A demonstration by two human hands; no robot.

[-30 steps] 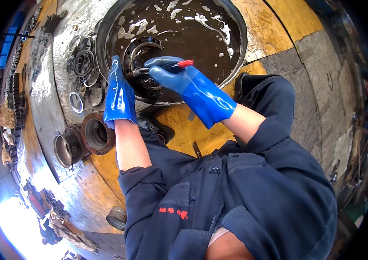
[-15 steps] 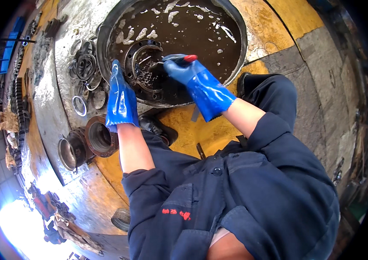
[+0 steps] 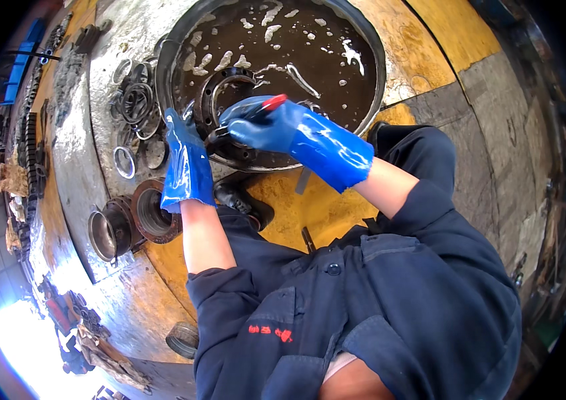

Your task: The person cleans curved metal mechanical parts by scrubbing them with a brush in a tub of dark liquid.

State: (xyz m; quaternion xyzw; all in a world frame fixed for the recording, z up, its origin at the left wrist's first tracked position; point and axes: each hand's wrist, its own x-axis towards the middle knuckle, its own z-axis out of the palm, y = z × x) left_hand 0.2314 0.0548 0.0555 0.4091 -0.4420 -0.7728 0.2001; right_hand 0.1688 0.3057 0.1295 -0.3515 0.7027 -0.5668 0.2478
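Grasping a red-ended tool (image 3: 274,102) in the blue-gloved right hand (image 3: 256,125), with fingers curled round it and the red end jutting past the knuckles, over the near left part of the round dark basin (image 3: 378,53). Hiding most of the tool behind that hand; cannot tell just what the other end touches. Resting the blue-gloved left hand (image 3: 186,150) at the near left rim of the basin, with fingers pointing away from the body; cannot tell whether clenched on anything or loose. Having a dark metal ring (image 3: 208,100), pierced with holes, inside the basin by its left wall, between the two hands and partly covered by the right one. Showing murky brown liquid (image 3: 323,60) across the rest of the basin, with pale foam (image 3: 353,57) scattered on top. Wearing dark work clothes (image 3: 376,287), with one shoe (image 3: 246,203) just on the near side of the basin. Having a tangle of thin rings (image 3: 138,100) close to the left of the basin. Showing, farther to the near left of the basin, a rusty flanged cylinder (image 3: 156,230) beside a hollow dark cylinder (image 3: 123,223).
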